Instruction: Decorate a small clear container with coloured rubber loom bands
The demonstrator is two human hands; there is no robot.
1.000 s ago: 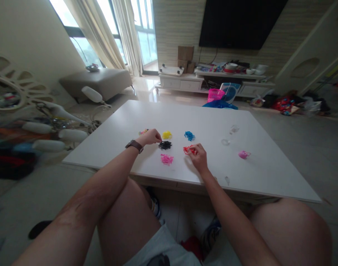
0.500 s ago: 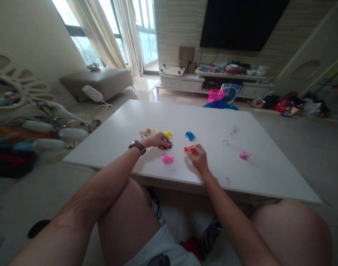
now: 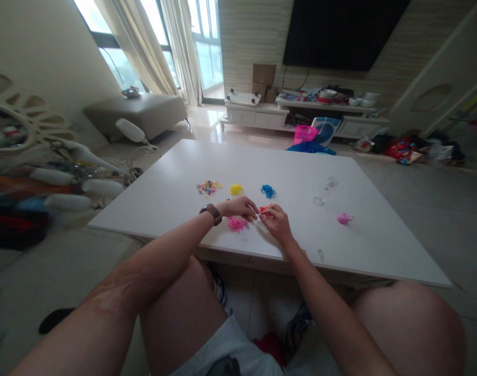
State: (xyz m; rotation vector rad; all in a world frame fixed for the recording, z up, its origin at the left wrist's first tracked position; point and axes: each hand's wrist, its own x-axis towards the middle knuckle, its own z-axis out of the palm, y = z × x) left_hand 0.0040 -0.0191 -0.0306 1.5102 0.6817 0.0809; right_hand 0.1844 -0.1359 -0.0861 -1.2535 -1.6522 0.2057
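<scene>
My left hand (image 3: 245, 208), with a watch (image 3: 212, 213) on its wrist, reaches across the table to the fingertips of my right hand (image 3: 276, 222). The fingers of both hands are pinched together and nearly meet; what lies between them is too small to make out. Just behind my right fingers is a red pile (image 3: 265, 209) of small loops, like rubber bands, partly covered. A pink pile (image 3: 236, 224) lies right below my left hand, which mostly hides the black pile. Farther back are a yellow pile (image 3: 236, 189), a blue pile (image 3: 268, 191) and a mixed-colour pile (image 3: 208, 188).
On the white table (image 3: 379, 250), a pink pouch-like item (image 3: 344, 219), a clear ring-shaped piece (image 3: 319, 200) and another clear piece (image 3: 331, 182) lie to the right. A small clear item (image 3: 320, 255) is near the front edge. White lamp-like shapes (image 3: 103, 188) stand by the left edge.
My left hand has moved right, from the black pile to my right fingertips. My right hand stays by the red pile, its fingers now turned toward my left hand.
</scene>
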